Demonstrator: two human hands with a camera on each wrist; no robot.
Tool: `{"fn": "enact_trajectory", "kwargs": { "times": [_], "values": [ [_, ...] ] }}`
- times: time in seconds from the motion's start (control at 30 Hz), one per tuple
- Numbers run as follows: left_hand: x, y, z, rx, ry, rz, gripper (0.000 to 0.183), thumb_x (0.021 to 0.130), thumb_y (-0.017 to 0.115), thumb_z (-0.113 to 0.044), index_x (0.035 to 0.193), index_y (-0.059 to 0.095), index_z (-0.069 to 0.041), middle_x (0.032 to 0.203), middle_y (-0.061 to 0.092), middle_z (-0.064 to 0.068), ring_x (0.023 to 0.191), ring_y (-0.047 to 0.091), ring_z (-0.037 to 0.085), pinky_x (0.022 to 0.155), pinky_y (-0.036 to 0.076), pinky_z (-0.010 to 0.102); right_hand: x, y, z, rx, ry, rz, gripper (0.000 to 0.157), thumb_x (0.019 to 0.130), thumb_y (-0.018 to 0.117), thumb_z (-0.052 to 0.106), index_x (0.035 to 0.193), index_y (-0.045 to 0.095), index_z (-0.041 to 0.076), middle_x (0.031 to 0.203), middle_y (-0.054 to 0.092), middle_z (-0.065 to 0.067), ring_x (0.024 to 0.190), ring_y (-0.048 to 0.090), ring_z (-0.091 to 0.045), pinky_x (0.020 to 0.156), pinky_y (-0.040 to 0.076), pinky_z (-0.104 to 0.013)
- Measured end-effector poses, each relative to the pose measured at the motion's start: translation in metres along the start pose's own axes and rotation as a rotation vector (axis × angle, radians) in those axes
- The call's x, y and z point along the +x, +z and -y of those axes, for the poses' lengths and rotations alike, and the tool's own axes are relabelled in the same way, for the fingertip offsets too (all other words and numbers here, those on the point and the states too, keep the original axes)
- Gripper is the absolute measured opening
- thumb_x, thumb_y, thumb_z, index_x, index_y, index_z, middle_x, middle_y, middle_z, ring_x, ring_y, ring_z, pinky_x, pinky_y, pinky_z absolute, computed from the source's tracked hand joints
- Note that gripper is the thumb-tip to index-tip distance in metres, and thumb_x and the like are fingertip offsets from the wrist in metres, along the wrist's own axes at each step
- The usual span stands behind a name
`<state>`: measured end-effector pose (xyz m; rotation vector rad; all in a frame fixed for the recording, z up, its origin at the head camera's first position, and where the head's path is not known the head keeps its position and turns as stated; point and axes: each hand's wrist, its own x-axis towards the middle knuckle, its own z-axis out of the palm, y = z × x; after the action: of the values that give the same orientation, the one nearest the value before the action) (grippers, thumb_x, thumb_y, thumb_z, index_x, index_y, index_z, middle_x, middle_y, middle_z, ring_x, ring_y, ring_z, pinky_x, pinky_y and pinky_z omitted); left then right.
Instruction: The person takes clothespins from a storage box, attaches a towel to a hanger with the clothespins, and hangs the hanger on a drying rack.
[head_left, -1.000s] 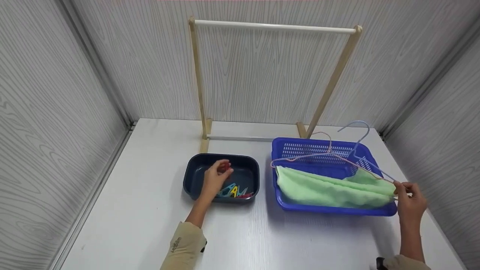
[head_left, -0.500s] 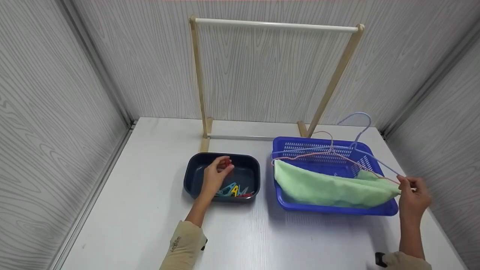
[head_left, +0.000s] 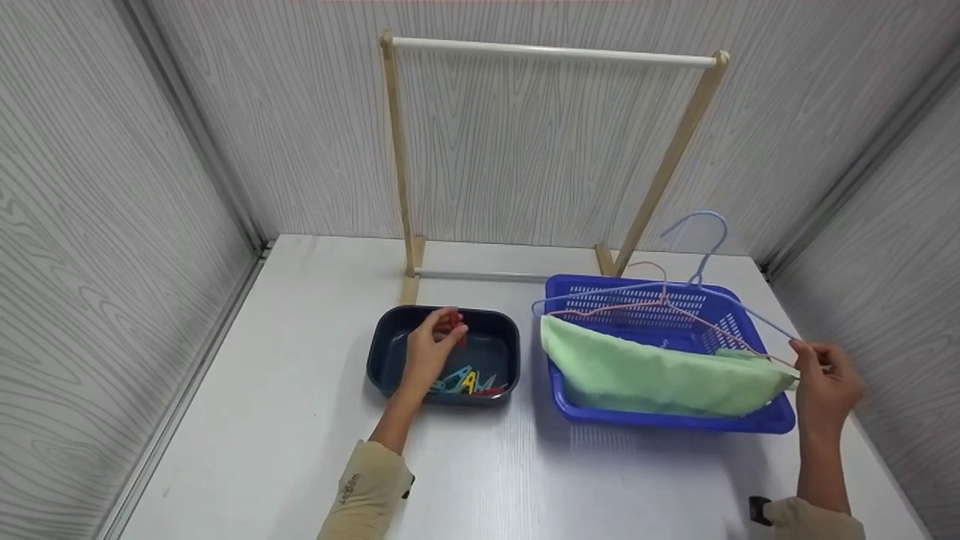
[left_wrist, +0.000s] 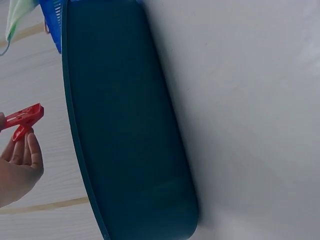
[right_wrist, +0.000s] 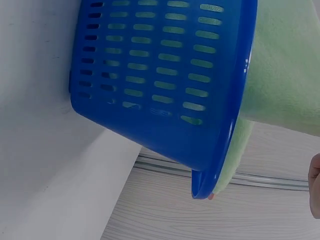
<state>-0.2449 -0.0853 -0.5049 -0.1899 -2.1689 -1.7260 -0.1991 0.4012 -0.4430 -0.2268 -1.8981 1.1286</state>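
My left hand pinches a red clothespin over the dark blue tub. Inside the tub lie several more clothespins, light blue, yellow and red. At the far side, my right hand grips the right end of a light blue hanger. A green cloth hangs along the hanger's lower part, its right corner at my right fingers, its lower part down in the blue basket. The right wrist view shows the cloth spilling past the basket's rim, with just part of my right hand at the edge.
A pink hanger stands in the basket behind the cloth. At the back rises a wooden rack with a white top bar and a low bar. Wood-patterned panels enclose the white table on three sides.
My right hand has risen slightly, lifting the light blue hanger. Its hook has moved up, and the cloth hangs straighter. The left hand has stayed over the tub, tilting the red clothespin.
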Motion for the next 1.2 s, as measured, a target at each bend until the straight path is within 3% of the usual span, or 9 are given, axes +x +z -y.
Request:
{"fn": "enact_trajectory", "kwargs": {
  "times": [0.3, 0.73, 1.0, 1.2],
  "values": [
    [0.001, -0.004, -0.013, -0.006, -0.025, 0.000, 0.037, 0.085, 0.068, -0.014, 0.116, 0.060, 0.002, 0.103, 0.064, 0.013, 0.087, 0.060, 0.022, 0.076, 0.048, 0.032, 0.001, 0.004, 0.014, -0.007, -0.019, -0.009, 0.023, 0.082, 0.070, 0.007, 0.075, 0.060, -0.012, 0.057, 0.049, 0.011, 0.053, 0.042, -0.003, 0.048, 0.030, -0.016],
    [0.004, -0.006, -0.038, -0.075, 0.081, 0.021, 0.035, 0.085, 0.067, -0.011, 0.116, 0.059, 0.002, 0.107, 0.062, 0.017, 0.087, 0.060, 0.026, 0.075, 0.049, 0.035, 0.002, 0.013, 0.033, 0.004, -0.043, -0.036, 0.024, 0.081, 0.071, 0.007, 0.077, 0.061, -0.014, 0.057, 0.049, 0.010, 0.051, 0.040, -0.003, 0.050, 0.030, -0.016],
    [-0.004, -0.012, -0.083, -0.098, 0.143, 0.042, 0.030, 0.085, 0.063, 0.002, 0.113, 0.056, 0.010, 0.106, 0.059, 0.024, 0.093, 0.058, 0.034, 0.079, 0.047, 0.042, 0.004, 0.018, 0.037, 0.035, -0.042, -0.063, 0.025, 0.081, 0.072, 0.013, 0.076, 0.063, -0.010, 0.058, 0.049, 0.006, 0.053, 0.042, -0.005, 0.052, 0.031, -0.017],
    [-0.003, -0.013, -0.092, -0.122, 0.150, 0.052, 0.029, 0.085, 0.061, 0.005, 0.113, 0.054, 0.012, 0.107, 0.059, 0.024, 0.088, 0.060, 0.034, 0.076, 0.049, 0.040, 0.005, 0.020, 0.045, 0.083, -0.077, -0.080, 0.026, 0.080, 0.073, 0.013, 0.075, 0.062, -0.011, 0.058, 0.050, 0.003, 0.052, 0.042, -0.005, 0.050, 0.031, -0.017]
  ]
}}
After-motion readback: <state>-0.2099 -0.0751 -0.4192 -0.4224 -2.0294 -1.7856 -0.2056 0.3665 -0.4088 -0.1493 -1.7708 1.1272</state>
